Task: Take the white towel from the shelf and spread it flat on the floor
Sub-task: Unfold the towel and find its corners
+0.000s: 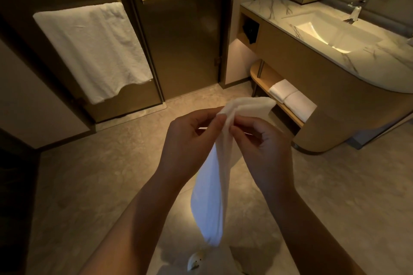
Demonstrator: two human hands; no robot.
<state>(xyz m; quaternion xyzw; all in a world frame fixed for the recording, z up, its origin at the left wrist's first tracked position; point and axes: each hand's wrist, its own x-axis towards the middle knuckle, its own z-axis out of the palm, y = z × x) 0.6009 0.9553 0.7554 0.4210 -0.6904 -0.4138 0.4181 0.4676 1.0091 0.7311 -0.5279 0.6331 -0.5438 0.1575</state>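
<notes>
A white towel (pixel 211 187) hangs in front of me above the floor, still partly folded, its top corner sticking up. My left hand (pixel 190 140) pinches its upper edge from the left. My right hand (pixel 263 147) pinches the same edge from the right, fingertips almost touching the left hand's. The towel's lower end dangles near my foot (pixel 195 262). The low wooden shelf (pixel 263 73) under the vanity sits to the upper right and holds two more folded white towels (pixel 292 99).
A large white towel (pixel 93 49) hangs on a bar on the glass door at left. The curved vanity with a marble top and sink (pixel 335 31) fills the right. Beige tiled floor (pixel 100 174) spreads left and right of my arms.
</notes>
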